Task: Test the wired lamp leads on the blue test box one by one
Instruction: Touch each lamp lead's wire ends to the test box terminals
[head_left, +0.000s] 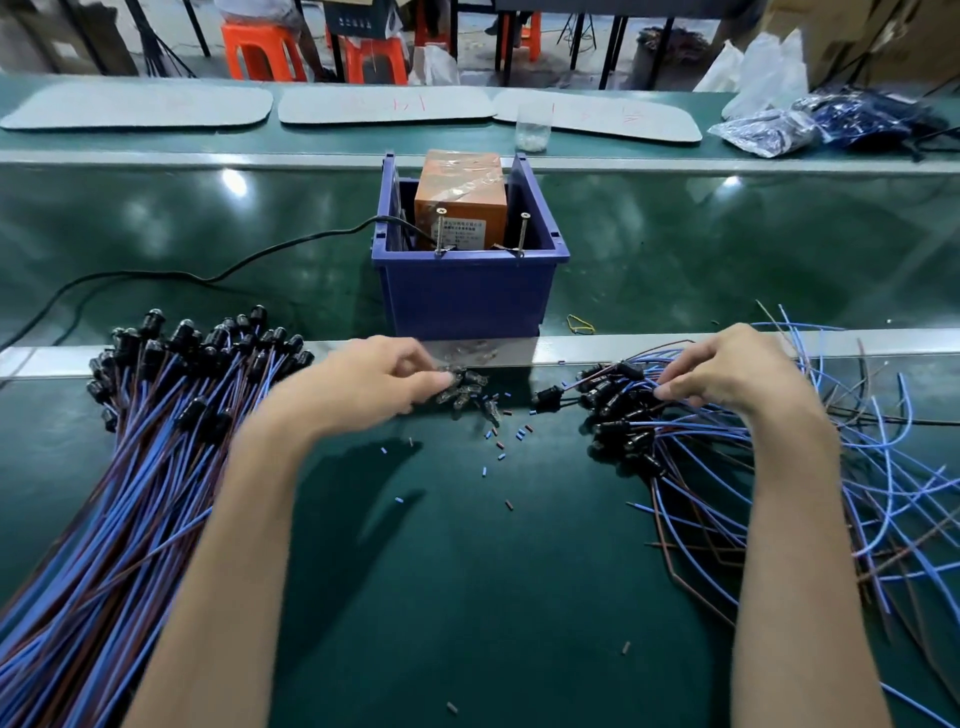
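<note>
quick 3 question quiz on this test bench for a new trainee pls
1. True or false: the blue test box holds an orange unit.
2. What is the right hand pinching? A. loose leads B. a screwdriver C. a roll of tape
3. How many upright screws stand at the box's front rim?
Key: 1 true; 2 A; 3 two.
</note>
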